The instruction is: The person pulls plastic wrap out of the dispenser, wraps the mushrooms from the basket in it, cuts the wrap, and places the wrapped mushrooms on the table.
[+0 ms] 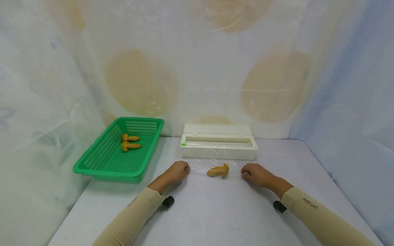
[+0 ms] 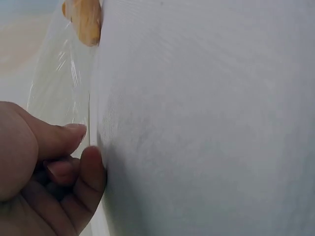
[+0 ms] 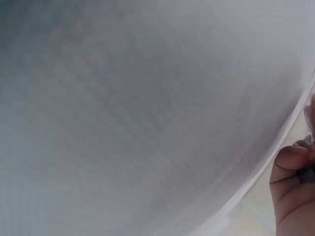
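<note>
A yellow-brown mushroom [image 1: 218,171] lies on the white table between the two hands, with clear plastic wrap [image 1: 200,168] around or over it; which of these I cannot tell. The wrap stretches from the white dispenser box [image 1: 219,153] behind. To the left of the mushroom, my left hand [image 1: 178,172] pinches one side of the wrap between thumb and curled fingers. My right hand [image 1: 257,175] pinches the opposite side. In the left wrist view the film [image 2: 59,81] runs from the fingers toward the mushroom [image 2: 87,24]. Only part of the right hand [image 3: 295,184] shows in its wrist view.
At the left stands a green basket [image 1: 118,175] holding two more mushrooms [image 1: 131,146]. The dispenser's lid [image 1: 218,129] is raised, and a small green slider [image 1: 183,144] sits at its left end. Patterned sheeting [image 1: 209,68] hangs behind and on both sides.
</note>
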Demonstrator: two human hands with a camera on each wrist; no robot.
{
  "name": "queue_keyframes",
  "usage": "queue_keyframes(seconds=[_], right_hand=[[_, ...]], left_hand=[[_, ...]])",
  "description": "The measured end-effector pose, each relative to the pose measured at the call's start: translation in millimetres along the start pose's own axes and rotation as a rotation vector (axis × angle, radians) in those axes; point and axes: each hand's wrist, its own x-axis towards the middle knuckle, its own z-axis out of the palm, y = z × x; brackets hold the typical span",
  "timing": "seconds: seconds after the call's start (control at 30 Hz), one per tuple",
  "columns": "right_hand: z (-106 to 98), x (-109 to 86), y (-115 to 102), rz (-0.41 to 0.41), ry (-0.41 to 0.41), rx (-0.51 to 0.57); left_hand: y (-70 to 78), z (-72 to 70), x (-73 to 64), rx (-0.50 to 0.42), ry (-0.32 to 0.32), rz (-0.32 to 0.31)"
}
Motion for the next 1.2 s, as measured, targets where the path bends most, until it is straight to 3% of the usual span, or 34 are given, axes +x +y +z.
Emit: queue_keyframes(seconds=[0.2, 0.53, 0.67, 0.8, 1.03, 1.2], right_hand=[[-3, 0.7, 6, -0.093, 0.078, 0.017], [-5, 8.5, 4, -0.058, 0.205, 0.105], [-3, 13.6, -2, 0.028, 0.235, 0.111], [0, 21.9, -5, 0.156, 0.259, 0.12], [-1, 33.6, -11, 0.21, 0.381, -0.037], [-6, 35.9, -16, 0.282, 0.335, -0.063]], left_hand=[[-2.5, -2.1, -2.3, -0.072, 0.062, -0.063], [-2.7, -6.7, 1.9, -0.233, 0.061, -0.224], [-3.4, -5.3, 6.6, -0.273, 0.088, -0.228], [-4.9, -2.6, 12.8, -0.398, 0.112, -0.275], [-1.8, 2.3, 28.4, -0.657, 0.191, -0.403], [2.2, 5.1, 36.8, -0.783, 0.225, -0.457]])
